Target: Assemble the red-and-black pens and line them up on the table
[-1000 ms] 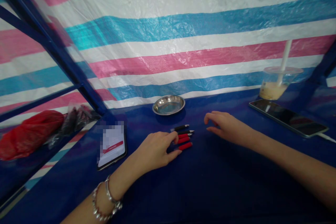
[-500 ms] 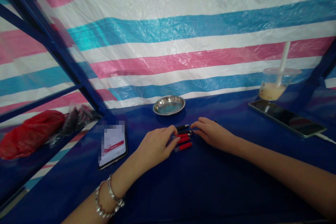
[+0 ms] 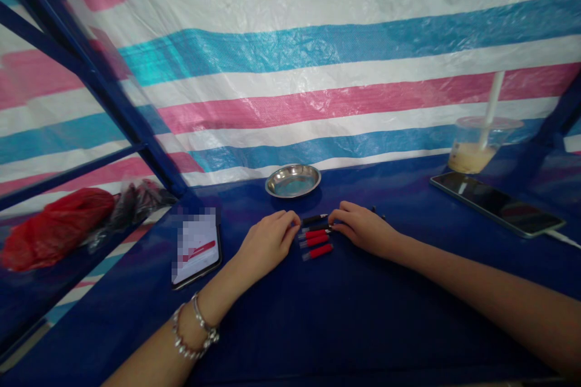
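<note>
Several short pen parts lie side by side on the blue table (image 3: 363, 314): black ones (image 3: 314, 218) at the back and red ones (image 3: 320, 251) nearer me, with clear ends pointing left. My left hand (image 3: 271, 239) is at the left ends of the black parts, its thumb and fingers pressed together; whatever is between them is too small to tell. At the right ends, my right hand (image 3: 358, 225) has its fingers bent around the tip of a black part (image 3: 321, 227). A shallow metal dish (image 3: 293, 181) sits behind the parts.
A lit phone (image 3: 198, 254) lies left. At the right are a dark phone (image 3: 497, 202) with a white cable and a plastic cup (image 3: 474, 154) with a straw. Tiny dark pieces (image 3: 374, 209) lie behind my right hand. A red bag (image 3: 59, 227) is far left.
My left hand has drawn back left and slightly away from me, off the red parts, and its thumb and fingers have come together. My right hand has barely moved.
</note>
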A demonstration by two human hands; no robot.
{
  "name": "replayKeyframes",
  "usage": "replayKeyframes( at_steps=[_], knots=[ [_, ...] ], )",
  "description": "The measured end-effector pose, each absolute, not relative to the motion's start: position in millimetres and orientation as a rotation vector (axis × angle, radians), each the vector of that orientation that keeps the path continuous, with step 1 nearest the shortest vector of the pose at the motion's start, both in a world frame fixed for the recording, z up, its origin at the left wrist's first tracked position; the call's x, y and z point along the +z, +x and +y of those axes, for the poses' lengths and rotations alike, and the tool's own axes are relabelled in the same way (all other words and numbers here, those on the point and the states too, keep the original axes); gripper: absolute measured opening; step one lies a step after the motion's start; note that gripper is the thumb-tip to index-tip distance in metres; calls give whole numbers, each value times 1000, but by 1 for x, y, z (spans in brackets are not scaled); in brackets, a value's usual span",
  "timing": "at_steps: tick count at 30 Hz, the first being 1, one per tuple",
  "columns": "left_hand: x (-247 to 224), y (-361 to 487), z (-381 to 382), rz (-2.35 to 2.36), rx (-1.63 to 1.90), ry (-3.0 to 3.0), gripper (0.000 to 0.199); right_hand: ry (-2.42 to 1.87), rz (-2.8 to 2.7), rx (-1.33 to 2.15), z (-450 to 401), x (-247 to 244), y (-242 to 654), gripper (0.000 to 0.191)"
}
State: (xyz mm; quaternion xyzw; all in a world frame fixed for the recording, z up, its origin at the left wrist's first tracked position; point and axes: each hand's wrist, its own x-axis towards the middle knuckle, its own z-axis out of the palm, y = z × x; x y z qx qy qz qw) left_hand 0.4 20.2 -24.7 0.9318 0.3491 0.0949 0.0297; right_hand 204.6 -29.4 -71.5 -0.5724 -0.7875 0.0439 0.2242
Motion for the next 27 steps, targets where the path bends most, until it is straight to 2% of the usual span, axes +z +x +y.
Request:
replayKeyframes(
  at_steps=[6, 16, 27],
  knots=[
    [-23, 0, 20, 1072, 388, 2864, 18, -1573, -2168, 82, -29, -74, 206, 17],
    [-18, 3, 14, 1012, 498, 2818, 28, -1558, -2096, -227, -45, -59, 201, 18],
    [-16, 2, 10, 871, 401, 2863, 23, -1488, -2022, -59, -55, -50, 199, 15]
  ],
)
